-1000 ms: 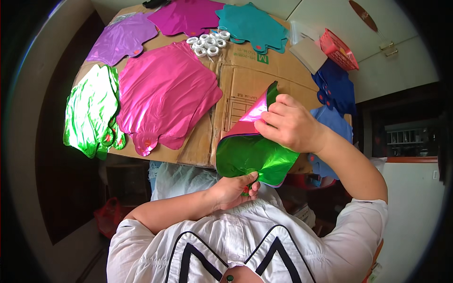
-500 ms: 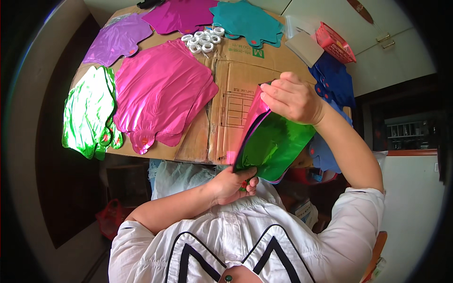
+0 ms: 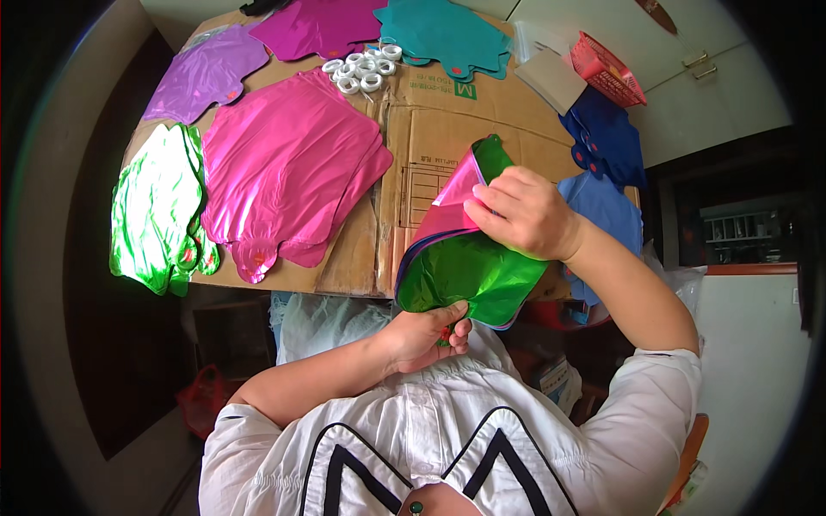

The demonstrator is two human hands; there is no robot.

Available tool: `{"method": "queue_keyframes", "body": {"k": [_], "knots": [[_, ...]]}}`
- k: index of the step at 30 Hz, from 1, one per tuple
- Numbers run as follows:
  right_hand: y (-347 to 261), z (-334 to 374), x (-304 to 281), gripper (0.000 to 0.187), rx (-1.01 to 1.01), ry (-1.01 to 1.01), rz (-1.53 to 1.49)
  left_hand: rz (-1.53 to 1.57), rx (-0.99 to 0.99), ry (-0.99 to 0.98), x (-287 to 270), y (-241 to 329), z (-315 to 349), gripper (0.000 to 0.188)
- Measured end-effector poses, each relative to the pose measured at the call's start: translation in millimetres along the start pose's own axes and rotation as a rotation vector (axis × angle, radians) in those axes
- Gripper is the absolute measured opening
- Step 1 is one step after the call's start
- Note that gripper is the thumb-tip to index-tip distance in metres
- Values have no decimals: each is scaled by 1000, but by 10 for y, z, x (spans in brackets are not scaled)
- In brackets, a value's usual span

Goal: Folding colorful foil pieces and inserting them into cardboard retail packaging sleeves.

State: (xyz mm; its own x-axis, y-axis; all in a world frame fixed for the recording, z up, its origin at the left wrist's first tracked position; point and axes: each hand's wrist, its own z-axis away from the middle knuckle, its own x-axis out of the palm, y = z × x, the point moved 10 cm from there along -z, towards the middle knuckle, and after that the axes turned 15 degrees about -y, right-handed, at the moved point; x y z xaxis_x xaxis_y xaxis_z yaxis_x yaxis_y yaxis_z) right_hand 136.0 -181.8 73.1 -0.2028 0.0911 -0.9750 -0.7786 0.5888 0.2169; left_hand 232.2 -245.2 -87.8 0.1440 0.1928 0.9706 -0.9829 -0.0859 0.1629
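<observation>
Between my hands is a curled stack of flat foil balloons (image 3: 465, 271), green on its inner face, with pink and dark blue layers along its edge. My left hand (image 3: 433, 335) pinches the stack's lower end, thumb on top. Against the upper right part, my right hand (image 3: 525, 213) has its fingers curled round the foil, holding it folded over; its fingertips press on the pink side. The stack is tilted above the front edge of a cardboard sheet (image 3: 353, 249). Nearest on the left lies a pile of pink foil balloons (image 3: 292, 163).
Green (image 3: 155, 206), lilac (image 3: 206, 73), magenta (image 3: 318, 26), teal (image 3: 443, 34) and blue (image 3: 602, 133) foil balloons surround the cardboard's edges. White ribbon rolls (image 3: 370, 82) cluster at the back. A red plastic basket (image 3: 607, 69) and a pale box (image 3: 551, 82) stand back right.
My right hand has moved down and slightly away from the stack's top edge, and the foil now curls over, its upper tip showing. My left hand keeps its hold.
</observation>
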Motion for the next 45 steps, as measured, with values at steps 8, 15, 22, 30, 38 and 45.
{"method": "queue_keyframes", "body": {"k": [8,15,22,30,38,45], "knots": [[695,-800,395,30,234,-478,-762,1,3,-20,14,11,6,19],[678,-1047,851,22,217,-853,-925,-80,-44,22,-46,19,42,17],[749,-1114,832,23,238,-700,-888,-61,-16,33,-43,39,58,18],[636,-1333,593,23,123,-651,-729,-90,-8,101,42,75,80,19],[347,-1208,168,10,28,-547,-327,-18,14,29,-51,24,27,13],[361,-861,50,13,-43,-370,-359,14,17,30,-4,37,35,15]]}}
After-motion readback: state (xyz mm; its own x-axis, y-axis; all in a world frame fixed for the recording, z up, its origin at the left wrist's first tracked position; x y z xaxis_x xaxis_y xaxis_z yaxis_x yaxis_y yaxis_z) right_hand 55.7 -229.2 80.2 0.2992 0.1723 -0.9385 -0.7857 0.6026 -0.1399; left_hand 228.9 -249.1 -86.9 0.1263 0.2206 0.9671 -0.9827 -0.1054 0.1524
